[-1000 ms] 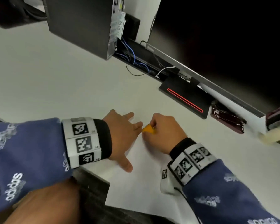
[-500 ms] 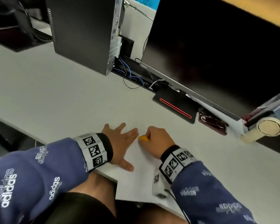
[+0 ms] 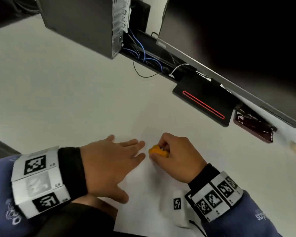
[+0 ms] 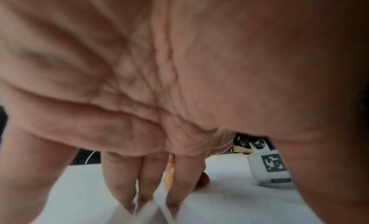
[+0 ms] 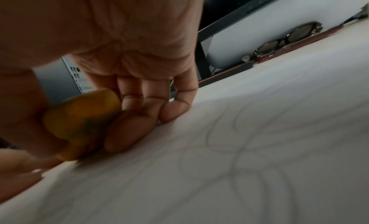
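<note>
Erasing seems underway: right hand (image 3: 178,156) pinches orange eraser (image 3: 157,150) in curled fingers on the paper (image 3: 143,214); left hand (image 3: 108,165), fingers flat beside, pins it. Next: probably firm strokes.

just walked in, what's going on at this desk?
A person is working on a white sheet of paper lying on the desk. The right hand grips a small orange eraser and presses it against the sheet, where the right wrist view shows faint pencil lines. The left hand lies flat with fingers spread, pinning the paper right beside the eraser. It looks like the drawing is being erased.
</note>
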